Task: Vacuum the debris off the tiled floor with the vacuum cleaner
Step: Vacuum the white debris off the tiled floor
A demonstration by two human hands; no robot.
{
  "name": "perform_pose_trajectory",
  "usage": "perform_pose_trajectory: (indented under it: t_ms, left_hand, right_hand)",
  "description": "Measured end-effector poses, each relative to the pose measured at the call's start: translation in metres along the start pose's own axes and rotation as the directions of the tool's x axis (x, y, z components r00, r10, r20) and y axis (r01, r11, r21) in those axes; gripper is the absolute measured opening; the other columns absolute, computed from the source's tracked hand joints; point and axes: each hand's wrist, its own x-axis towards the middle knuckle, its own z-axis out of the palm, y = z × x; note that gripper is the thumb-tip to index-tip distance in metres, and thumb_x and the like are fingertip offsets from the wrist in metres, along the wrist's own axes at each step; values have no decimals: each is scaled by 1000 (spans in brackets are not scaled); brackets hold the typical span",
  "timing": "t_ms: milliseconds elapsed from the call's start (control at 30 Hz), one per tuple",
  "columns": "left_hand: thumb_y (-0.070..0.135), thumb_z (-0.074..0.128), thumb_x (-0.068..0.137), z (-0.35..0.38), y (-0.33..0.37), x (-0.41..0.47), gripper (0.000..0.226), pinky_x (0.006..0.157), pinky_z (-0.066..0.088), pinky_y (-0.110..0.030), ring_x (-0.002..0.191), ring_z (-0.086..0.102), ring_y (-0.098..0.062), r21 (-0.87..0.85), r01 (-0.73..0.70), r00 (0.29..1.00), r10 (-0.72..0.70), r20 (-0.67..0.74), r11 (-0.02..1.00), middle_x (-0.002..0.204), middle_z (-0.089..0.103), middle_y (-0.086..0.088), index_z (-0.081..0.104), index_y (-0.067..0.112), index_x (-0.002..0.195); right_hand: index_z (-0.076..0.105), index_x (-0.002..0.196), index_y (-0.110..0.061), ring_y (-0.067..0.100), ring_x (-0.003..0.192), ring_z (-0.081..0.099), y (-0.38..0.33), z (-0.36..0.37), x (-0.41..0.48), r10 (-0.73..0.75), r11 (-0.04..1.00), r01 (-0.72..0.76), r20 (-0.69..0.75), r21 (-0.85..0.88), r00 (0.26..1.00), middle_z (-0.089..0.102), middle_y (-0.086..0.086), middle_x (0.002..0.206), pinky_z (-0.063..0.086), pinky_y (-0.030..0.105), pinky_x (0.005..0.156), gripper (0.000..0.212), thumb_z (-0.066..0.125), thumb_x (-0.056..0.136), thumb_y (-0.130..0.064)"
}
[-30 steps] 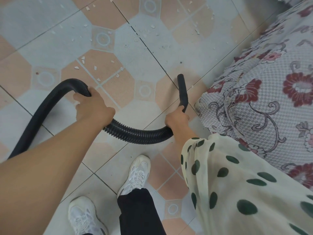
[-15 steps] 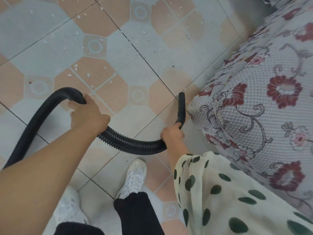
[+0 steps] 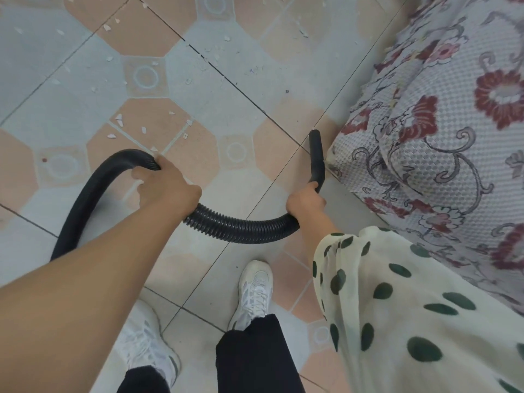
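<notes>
A black ribbed vacuum hose point(image 3: 241, 226) loops across the tiled floor point(image 3: 249, 66). My left hand point(image 3: 164, 184) grips the hose at the top of its arch. My right hand point(image 3: 304, 201) grips the hose's end, where a smooth black nozzle point(image 3: 317, 156) points away from me, its tip close to the corner of the flowered cover. Small white debris chips point(image 3: 119, 120) lie scattered on the tiles beyond my left hand, and finer bits point(image 3: 215, 56) lie further out. The vacuum's body is out of view.
A piece of furniture under a grey cover with red flowers point(image 3: 442, 131) fills the right side, its corner beside the nozzle. My white shoes point(image 3: 255, 290) stand on the tiles below the hose. A dotted cream sleeve point(image 3: 397, 307) covers my right arm.
The nozzle has come back towards me and to the right, ending next to the corner of the flowered cover. Both hands kept their grips on the hose.
</notes>
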Motion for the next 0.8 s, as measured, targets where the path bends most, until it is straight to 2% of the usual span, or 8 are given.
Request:
perform_pose_trajectory:
  t_ms: [67, 167, 267, 367, 467, 533, 700, 800]
  left_hand:
    - [22, 56, 84, -2, -1, 6, 88, 73, 37, -36, 106, 50, -48, -14, -8, 1000, 8, 6, 1000, 145, 14, -34, 0, 8, 150]
    - [24, 56, 83, -5, 2, 22, 88, 69, 39, -35, 101, 52, -47, -16, -28, 1000, 28, -8, 999, 145, 17, -35, 1, 8, 150]
    - [24, 57, 83, -7, 2, 29, 88, 69, 40, -36, 100, 52, -47, -13, -20, 1000, 20, -6, 1000, 144, 14, -38, 2, 8, 149]
    - [25, 57, 85, -5, -3, 20, 89, 73, 38, -37, 102, 51, -48, 29, -21, 999, 20, 26, 999, 146, 10, -37, -1, 9, 150]
    - [25, 57, 85, -7, -7, 13, 90, 71, 37, -36, 103, 50, -48, 48, -36, 998, 34, 51, 998, 147, 12, -35, -3, 11, 151]
    - [24, 57, 84, -11, -8, 12, 90, 69, 37, -35, 102, 51, -47, 50, -24, 999, 22, 50, 998, 148, 13, -34, -3, 12, 151]
    - [22, 56, 85, -20, -1, 14, 88, 68, 36, -35, 102, 51, -48, 55, -10, 999, 8, 41, 998, 147, 10, -36, -1, 12, 151]
    - [24, 56, 83, -20, -1, 17, 87, 68, 37, -35, 100, 52, -47, 63, -25, 999, 23, 31, 998, 145, 16, -36, 2, 13, 150]
  right_hand:
    - [10, 153, 4, 33, 127, 46, -4, -4, 0, 41, 997, -40, -22, 66, 999, 4, 16, 162, 37, 35, 97, 65, 40, 99, -17]
    - [19, 151, 4, 33, 127, 46, -11, -15, 10, 36, 988, -23, -80, 154, 996, 7, 20, 160, 38, 37, 103, 57, 38, 100, -13]
    - [4, 152, 5, 32, 126, 46, -15, -14, 11, 65, 978, -44, -96, 203, 993, 20, 17, 158, 38, 34, 96, 68, 41, 99, -15]
    - [13, 152, 3, 35, 132, 40, -6, 1, -5, 25, 978, -11, -67, 209, 997, 13, 23, 159, 38, 37, 104, 60, 39, 100, -12]
    - [17, 153, -11, 37, 129, 42, 4, 13, -17, 83, 910, -62, -34, 410, 996, 33, 24, 148, 38, 39, 100, 61, 41, 97, -14]
    - [20, 151, -13, 38, 127, 43, 5, 16, -16, 105, 870, -74, -37, 488, 994, 38, 22, 143, 39, 41, 98, 60, 42, 95, -15]
    - [23, 150, -11, 37, 126, 46, 5, 5, -13, 95, 840, -61, -36, 539, 995, 41, 22, 142, 39, 39, 97, 58, 42, 95, -13]
    - [17, 152, -9, 37, 119, 49, 1, 0, -7, 62, 885, -31, -52, 465, 997, 42, 23, 142, 41, 37, 92, 60, 40, 97, -15]
